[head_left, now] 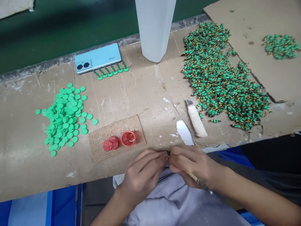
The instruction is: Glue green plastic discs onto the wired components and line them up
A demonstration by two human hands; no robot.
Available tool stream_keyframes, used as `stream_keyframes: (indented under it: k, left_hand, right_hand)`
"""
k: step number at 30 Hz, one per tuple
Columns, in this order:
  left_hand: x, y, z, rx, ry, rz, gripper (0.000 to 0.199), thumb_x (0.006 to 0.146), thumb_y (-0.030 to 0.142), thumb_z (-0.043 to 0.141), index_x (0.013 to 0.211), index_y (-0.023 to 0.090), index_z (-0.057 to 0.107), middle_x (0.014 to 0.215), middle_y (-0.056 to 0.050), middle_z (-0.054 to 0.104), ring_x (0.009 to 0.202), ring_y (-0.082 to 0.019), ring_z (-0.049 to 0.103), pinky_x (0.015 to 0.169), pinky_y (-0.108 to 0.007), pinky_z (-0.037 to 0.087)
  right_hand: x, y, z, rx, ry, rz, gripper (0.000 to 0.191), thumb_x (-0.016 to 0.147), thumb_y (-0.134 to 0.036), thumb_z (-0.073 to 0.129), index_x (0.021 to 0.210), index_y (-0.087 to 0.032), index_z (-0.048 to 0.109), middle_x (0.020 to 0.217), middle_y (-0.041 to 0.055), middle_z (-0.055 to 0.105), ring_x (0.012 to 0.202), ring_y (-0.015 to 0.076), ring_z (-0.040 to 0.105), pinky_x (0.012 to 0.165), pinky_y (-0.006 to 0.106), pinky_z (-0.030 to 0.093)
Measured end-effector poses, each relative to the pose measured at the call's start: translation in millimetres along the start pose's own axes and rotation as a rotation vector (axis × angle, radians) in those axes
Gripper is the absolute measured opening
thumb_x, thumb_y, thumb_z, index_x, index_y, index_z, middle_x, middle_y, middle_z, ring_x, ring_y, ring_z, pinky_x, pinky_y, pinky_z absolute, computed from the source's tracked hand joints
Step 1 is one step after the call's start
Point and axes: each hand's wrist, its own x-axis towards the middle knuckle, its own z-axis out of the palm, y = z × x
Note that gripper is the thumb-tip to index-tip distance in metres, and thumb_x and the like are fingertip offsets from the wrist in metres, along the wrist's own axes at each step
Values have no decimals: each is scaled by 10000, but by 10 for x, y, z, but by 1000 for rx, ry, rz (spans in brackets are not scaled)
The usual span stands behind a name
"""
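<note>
My left hand (141, 174) and my right hand (191, 164) meet at the bench's front edge, fingertips pinched together around a small piece, mostly hidden. A thin wooden-handled tool with a metal band (199, 181), possibly a brush, lies in my right hand. Beyond my hands sit two red plastic cups (128, 138) on a cork mat (131, 124). A knife with a wrapped handle (195, 121) and a white scrap (184, 131) lie nearest my right hand. Green discs (63, 117) are heaped at left, and green-and-yellow pieces (223, 78) form a large heap at right.
A pale blue phone (97, 58) lies at the bench's back edge, with a row of small green pieces (110, 71) beside it. A tall white container (155, 28) stands behind. A cardboard sheet (254, 37) at back right bears another green heap (280, 47).
</note>
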Motion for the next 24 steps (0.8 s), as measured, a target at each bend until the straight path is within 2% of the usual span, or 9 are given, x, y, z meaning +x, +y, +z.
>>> stream_keyframes:
  k: [10, 18, 24]
  left_hand:
    - [-8, -15, 1, 13, -1, -13, 217, 899, -15, 652, 1040, 147, 680, 943, -79, 759, 851, -177, 715, 782, -299, 622]
    - [28, 3, 16, 7, 27, 6, 200, 892, -8, 653, 1015, 147, 676, 923, -77, 767, 830, -177, 722, 775, -296, 623]
    - [61, 9, 2, 33, 32, 9, 157, 901, 11, 648, 942, 160, 676, 872, -58, 759, 801, -166, 727, 761, -278, 609]
  right_hand:
    - [95, -8, -105, 6, -96, 30, 310, 1102, -197, 355, 822, -203, 487, 725, 4, 562, 646, 131, 528, 607, 225, 425]
    - [82, 19, -62, 47, -76, -25, 339, 1103, -207, 366, 779, -208, 465, 696, -12, 507, 612, 127, 461, 572, 233, 375]
    - [98, 38, -33, 24, -60, -7, 358, 1121, -238, 323, 838, -187, 535, 748, 18, 589, 687, 140, 558, 640, 239, 442]
